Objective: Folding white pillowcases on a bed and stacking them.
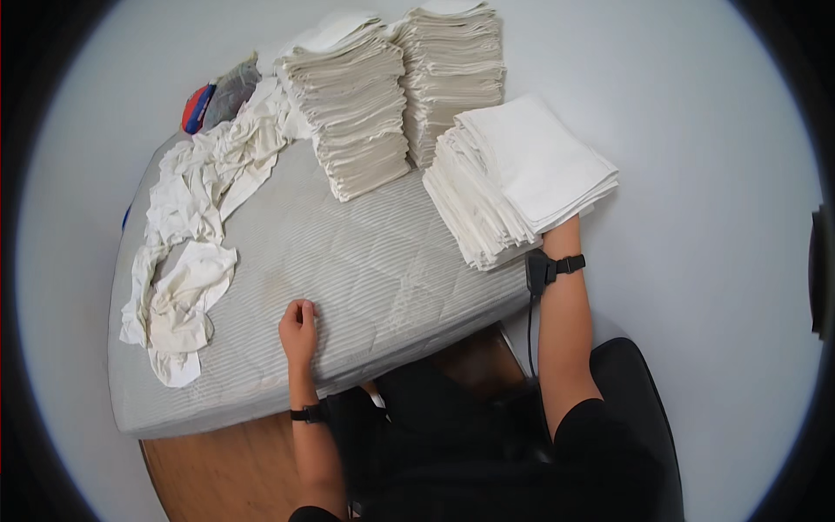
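On the right, my right forearm reaches to a stack of folded white cloths [483, 202]; the hand itself is hidden beneath the top folded cloths [535, 156], which lie skewed over the stack's right side. My left hand [299, 329] rests near the front edge of a striped grey mattress [339, 261], fingers curled, with nothing seen in it. Loose, crumpled white cloths [196, 183] run along the mattress's left side, and another crumpled heap [186, 293] lies to the left of my left hand.
Two tall stacks of folded cloths, one at the back middle [355, 117] and one behind it [453, 72], stand near the wall. A red and blue item [197, 107] and a grey plastic bag [231, 91] sit at the back left. A black chair [636, 391] is at right.
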### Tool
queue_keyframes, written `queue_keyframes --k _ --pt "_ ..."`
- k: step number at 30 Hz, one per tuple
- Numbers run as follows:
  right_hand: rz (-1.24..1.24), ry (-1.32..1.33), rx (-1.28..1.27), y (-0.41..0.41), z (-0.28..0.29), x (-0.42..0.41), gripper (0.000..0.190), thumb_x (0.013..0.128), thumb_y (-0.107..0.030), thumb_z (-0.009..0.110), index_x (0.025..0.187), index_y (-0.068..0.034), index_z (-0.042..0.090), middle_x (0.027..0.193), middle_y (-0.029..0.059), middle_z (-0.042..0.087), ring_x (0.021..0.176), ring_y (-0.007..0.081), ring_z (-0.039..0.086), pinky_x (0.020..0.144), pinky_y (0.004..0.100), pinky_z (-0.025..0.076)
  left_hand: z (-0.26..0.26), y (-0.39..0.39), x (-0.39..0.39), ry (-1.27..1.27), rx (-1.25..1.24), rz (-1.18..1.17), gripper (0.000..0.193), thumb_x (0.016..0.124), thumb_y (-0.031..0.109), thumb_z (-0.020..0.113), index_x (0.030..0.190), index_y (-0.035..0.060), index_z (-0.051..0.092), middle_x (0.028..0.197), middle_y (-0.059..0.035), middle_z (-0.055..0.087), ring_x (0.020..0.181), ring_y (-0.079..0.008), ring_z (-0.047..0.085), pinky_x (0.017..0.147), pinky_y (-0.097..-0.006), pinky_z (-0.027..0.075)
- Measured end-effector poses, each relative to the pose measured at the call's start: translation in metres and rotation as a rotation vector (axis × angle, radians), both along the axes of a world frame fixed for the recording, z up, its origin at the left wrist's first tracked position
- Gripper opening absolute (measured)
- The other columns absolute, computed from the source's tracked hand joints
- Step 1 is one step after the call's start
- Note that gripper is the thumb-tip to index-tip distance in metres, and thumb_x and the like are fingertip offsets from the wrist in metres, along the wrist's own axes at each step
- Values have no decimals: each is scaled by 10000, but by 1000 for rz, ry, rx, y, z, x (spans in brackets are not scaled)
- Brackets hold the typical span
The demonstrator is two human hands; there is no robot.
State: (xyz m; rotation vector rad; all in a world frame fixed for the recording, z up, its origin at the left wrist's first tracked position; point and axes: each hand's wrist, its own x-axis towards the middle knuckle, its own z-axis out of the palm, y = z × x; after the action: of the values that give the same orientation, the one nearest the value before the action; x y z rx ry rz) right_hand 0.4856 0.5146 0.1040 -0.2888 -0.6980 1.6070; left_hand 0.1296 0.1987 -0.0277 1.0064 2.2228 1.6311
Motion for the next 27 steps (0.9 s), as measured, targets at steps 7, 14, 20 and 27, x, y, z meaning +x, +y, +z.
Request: queue_keyframes --k 7,14,20,27 --pt "-63 55 -89 -4 2 -7 567 1051 -397 356 1500 -54 401 1545 168 408 1376 377 456 1161 563 342 -5 1 2 43 42 -2 221 1013 176 573 873 25 654 708 7 624 625 -56 505 583 -238 399" --pt "-76 66 -130 -5 15 8 563 1056 -381 348 1508 -49 392 1563 167 392 1388 378 446 1167 556 337 9 -1 8 41 -9 20 203 1005 177 579 894 25 655 714 -1 617 644 -77 520 599 -249 409" --pt "223 123 -216 -108 -9 34 612 1055 -401 346 1373 107 472 1367 266 548 1219 344 576 1016 487 477 -2 -9 3 133 7 44 194 967 214 608 912 42 678 723 -112 636 637 -248 591 610 -360 467" --pt "64 -1283 534 -83 96 -1 369 1052 -272 490 933 19 684 785 87 706 546 138 629 466 232 410 10 -8 5 212 -46 33 174 954 197 613 916 40 678 742 -121 629 686 -275 607 635 -383 482"
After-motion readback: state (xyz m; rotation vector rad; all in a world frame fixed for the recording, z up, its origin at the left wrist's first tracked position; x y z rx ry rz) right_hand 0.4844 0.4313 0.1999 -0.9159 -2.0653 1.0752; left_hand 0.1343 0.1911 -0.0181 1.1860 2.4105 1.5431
